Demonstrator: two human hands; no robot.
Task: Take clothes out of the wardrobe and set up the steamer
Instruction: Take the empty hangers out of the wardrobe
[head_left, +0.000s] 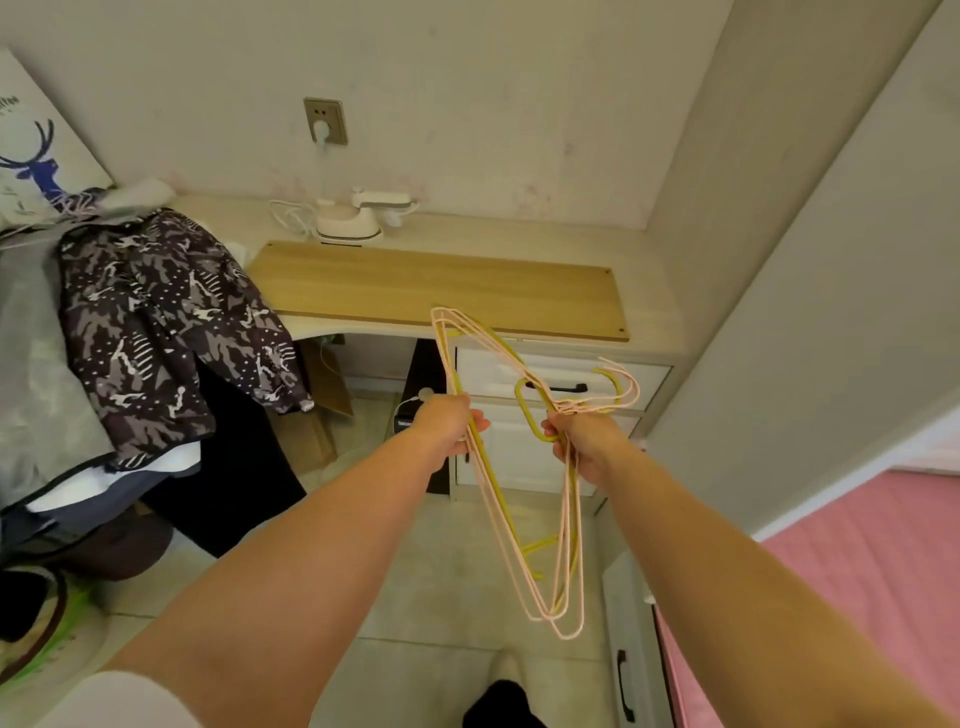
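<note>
Both my hands hold a bunch of thin wire hangers (496, 499), pink ones and a yellow one, bare of clothes. My left hand (451, 422) grips one side of the bunch; my right hand (581, 441) grips it near the hooks. The white handheld steamer (358, 218) stands on the desk (467, 231) at the back wall, its plug in the wall socket (325, 122). A dark patterned garment (166, 322) lies draped over a pile of clothes on the left, beside grey fabric (36, 374).
A wooden board (436, 288) lies flat on the desk. White drawers (519, 447) sit under the desk. A grey wall panel (779, 260) stands to the right, a pink bed (857, 597) at lower right. A deer picture (36, 166) leans at far left.
</note>
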